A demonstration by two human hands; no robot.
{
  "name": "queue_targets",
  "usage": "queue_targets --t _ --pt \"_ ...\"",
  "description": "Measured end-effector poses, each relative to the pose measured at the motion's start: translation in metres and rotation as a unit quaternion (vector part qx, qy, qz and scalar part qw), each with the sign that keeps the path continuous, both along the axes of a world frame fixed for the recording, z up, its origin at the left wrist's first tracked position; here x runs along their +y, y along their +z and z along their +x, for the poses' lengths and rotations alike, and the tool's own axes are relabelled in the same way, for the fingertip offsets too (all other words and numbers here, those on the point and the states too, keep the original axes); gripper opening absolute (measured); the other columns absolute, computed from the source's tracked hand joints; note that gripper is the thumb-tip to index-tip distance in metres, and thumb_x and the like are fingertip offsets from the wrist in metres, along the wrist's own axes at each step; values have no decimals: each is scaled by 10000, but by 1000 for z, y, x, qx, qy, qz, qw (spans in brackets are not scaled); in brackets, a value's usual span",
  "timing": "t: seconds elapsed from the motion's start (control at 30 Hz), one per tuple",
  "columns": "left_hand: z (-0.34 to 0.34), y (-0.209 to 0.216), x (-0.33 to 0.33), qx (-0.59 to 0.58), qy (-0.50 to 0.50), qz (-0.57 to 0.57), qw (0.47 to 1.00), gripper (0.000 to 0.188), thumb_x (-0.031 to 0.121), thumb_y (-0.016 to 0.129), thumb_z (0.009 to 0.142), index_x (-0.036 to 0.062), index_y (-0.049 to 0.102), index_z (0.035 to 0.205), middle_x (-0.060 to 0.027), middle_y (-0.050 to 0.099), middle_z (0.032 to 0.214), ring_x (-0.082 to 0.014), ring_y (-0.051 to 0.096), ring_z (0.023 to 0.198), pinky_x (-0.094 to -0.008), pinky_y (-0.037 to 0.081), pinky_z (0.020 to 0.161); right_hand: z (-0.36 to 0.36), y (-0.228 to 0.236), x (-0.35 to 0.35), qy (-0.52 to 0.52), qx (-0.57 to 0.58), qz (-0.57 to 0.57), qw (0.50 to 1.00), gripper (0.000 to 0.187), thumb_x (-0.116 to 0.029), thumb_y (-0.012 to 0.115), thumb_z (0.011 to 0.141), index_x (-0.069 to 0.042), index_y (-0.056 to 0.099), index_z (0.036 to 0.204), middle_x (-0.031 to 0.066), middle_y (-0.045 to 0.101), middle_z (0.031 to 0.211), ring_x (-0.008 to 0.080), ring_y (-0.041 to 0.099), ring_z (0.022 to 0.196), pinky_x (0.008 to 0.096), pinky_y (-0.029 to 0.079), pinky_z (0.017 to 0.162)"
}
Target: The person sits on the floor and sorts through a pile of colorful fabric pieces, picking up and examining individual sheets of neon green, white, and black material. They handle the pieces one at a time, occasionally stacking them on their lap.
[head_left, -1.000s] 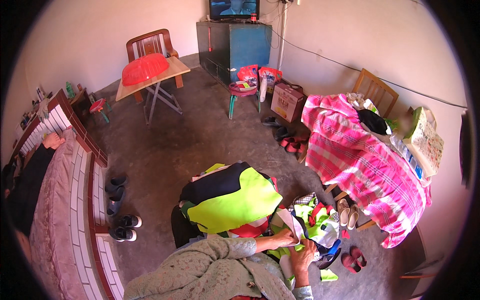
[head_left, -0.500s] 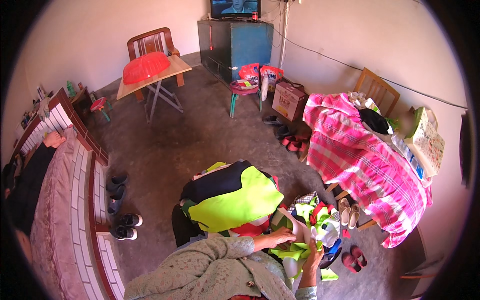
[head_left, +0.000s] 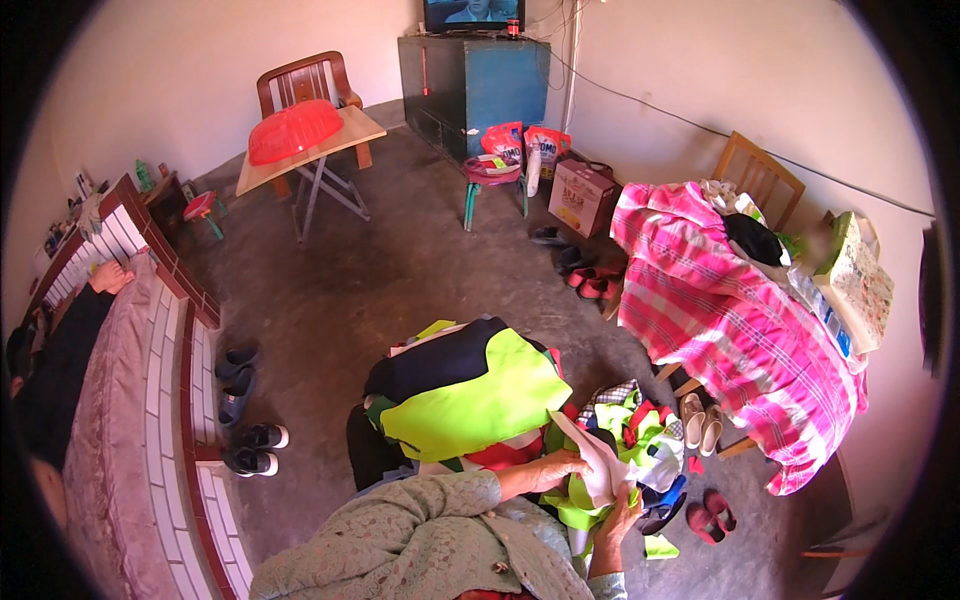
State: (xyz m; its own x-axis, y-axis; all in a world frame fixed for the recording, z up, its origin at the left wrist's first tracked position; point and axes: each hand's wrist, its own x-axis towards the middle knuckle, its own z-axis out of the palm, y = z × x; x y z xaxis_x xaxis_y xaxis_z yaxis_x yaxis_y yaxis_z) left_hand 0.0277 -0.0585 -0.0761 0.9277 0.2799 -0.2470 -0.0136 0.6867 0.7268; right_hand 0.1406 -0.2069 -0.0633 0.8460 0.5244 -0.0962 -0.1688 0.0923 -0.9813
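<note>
Both hands have drawn closer together since half a second ago, and the pale cloth piece [head_left: 598,465] now stands up between them like a stiff flap. Left hand [head_left: 555,468] is clamped on its near edge, fingers curled over the fabric; right hand [head_left: 618,515] comes up from below with fingers wrapped round the lower corner. So the cloth sits right in front of the person, above the heap of bright scraps [head_left: 640,440] on the floor.

Doing this well, as I judge it: keep both grips near the corners, pull the edge taut before laying it over, and lift clear of the heap so no loose scrap tags along.

Room to move now. Just to the left, touching the work area, is the big folded neon-yellow and navy bundle [head_left: 465,395], which hems in the left elbow. To the right, the pink plaid cloth [head_left: 730,320] hangs off a table, near, with 2 pairs of shoes [head_left: 700,425] beneath its hem. Ahead lies the bare concrete floor [head_left: 380,280], the widest free stretch. Far left, the bed edge [head_left: 190,400] is well apart.
</note>
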Motion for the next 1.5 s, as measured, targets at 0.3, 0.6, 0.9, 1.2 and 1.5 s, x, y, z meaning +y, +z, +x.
queue_targets --t 0.3,0.6,0.9,1.2,1.5 --pt "-4 21 -4 -4 -57 -23 998 262 209 653 743 74 605 963 -9 582 891 -126 511 870 -309 400 779 21 -38 -17 -75 83 51 992 344 -271 534 851 31 568 1013 96 582 958 203 563 840 334 451 751" --pt "9 -4 0 -87 -98 -36 991 428 180 658 712 52 551 1107 -23 592 1039 -150 508 1007 -325 359 935 19 -47 -21 -62 34 105 992 263 -150 547 833 -18 553 1059 64 563 961 186 540 862 326 448 772" --pt "2 10 2 -94 -78 -126 984 422 189 661 718 52 553 1101 -27 595 1057 -168 503 1046 -344 335 979 11 -47 -9 56 -18 70 996 379 -90 619 794 -44 493 1149 80 513 1125 190 511 1009 330 433 878" --pt "-2 31 6 -61 -28 -111 992 273 197 661 765 57 579 985 -23 600 945 -151 544 920 -319 404 888 -9 -26 -6 6 -338 -135 931 659 -286 714 724 22 406 1219 175 449 1169 304 434 1117 413 326 976" --pt "-9 44 14 32 -51 26 998 286 261 648 777 60 606 976 -24 577 920 -131 535 905 -329 424 812 8 -45 -1 61 -451 -256 853 574 -236 769 613 3 536 1080 179 503 1093 351 445 1071 443 362 933"
